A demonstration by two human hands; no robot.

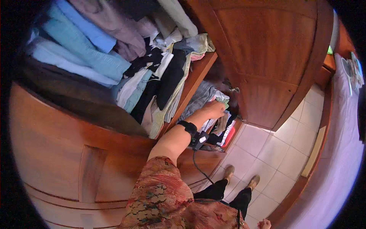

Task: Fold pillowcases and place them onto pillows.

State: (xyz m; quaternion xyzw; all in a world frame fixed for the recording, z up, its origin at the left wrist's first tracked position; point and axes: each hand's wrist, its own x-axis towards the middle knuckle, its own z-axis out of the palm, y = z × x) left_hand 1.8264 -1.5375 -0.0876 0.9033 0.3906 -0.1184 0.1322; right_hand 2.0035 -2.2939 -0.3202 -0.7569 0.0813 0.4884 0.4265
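Note:
My left hand (216, 109) reaches into the lower shelf of a wooden wardrobe, its fingers curled against the folded clothes. A pale green cloth (223, 101) lies at its fingertips; whether the fingers grip it is hidden. Grey fabric (200, 96) lies beside the hand, further in. Below the hand are a brown folded cloth (221, 123) and a red item (230, 136) at the shelf's edge. A black strap with a small device is on my left forearm. My right hand (264, 223) shows only partly at the bottom edge, low beside my body, its fingers bent.
The upper shelf (191, 93) holds stacked clothes, with blue and teal garments (85, 48) at the left. A wooden wardrobe door (266, 63) stands open at the right. Beyond the tiled floor (274, 154) is a bed with a lilac sheet (334, 137). A black cable hangs from the forearm device.

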